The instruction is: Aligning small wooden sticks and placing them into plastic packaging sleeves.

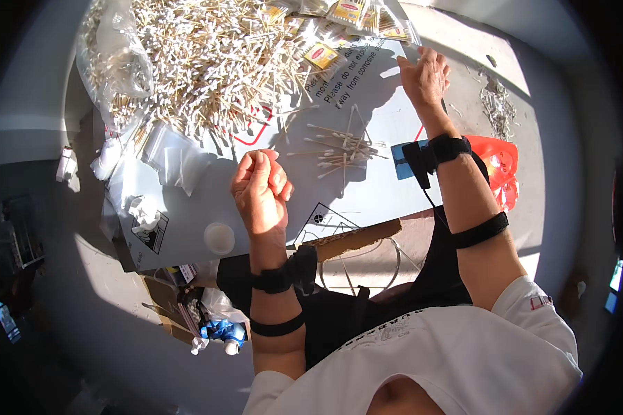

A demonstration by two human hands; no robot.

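Crumpled tissue [144, 213]: white, at the far left of my grey printed board [405, 190].
Clear bags [176, 162]: flat, lying between the tissue and my left hand.
Big swab heap [201, 66]: loose cotton swabs, beyond my left hand, pointing every way.
Round white dish [219, 238]: near the board's close edge, just left of my left wrist.
Left hand [262, 190]: fingers curled in, thumb pressed to the index finger; I cannot tell whether they pinch anything.
Yellow-labelled packets [322, 55]: at the far side, between the big heap and my right hand.
Small swab pile [345, 149]: between my hands, right of my left fingers and slightly farther out; most sticks run sideways, a few point away from me. My left hand is nearer.
Right hand [426, 79]: fingers spread, no swab seen in them; the small pile lies left and closer to my body.
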